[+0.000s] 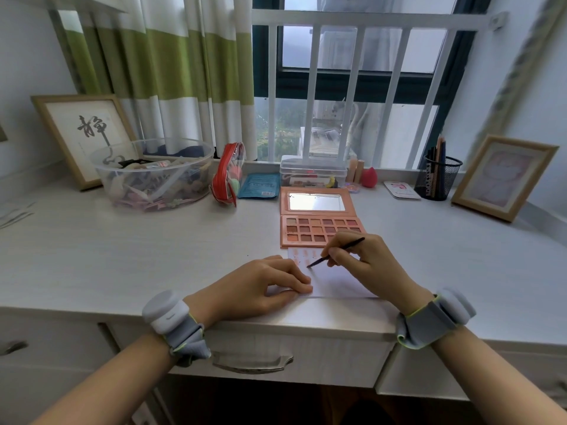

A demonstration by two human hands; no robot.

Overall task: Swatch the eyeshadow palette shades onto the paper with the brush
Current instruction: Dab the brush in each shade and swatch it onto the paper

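An open peach eyeshadow palette [310,230] with a mirrored lid lies on the white desk, its rows of pink and brown pans facing up. Just in front of it lies a white paper [334,283] with several faint orange swatches near its top left. My right hand [365,265] holds a thin dark brush [336,252] like a pen, its tip touching the paper below the swatches. My left hand [264,286] rests flat on the paper's left edge with curled fingers, pinning it down.
Along the back of the desk [153,256] stand a clear bowl of clutter [153,176], a red pouch [228,176], a blue sachet [259,185], a clear box [313,171], a pink sponge [369,177], a mesh pencil cup [438,177] and two framed pictures. Drawers sit below the front edge.
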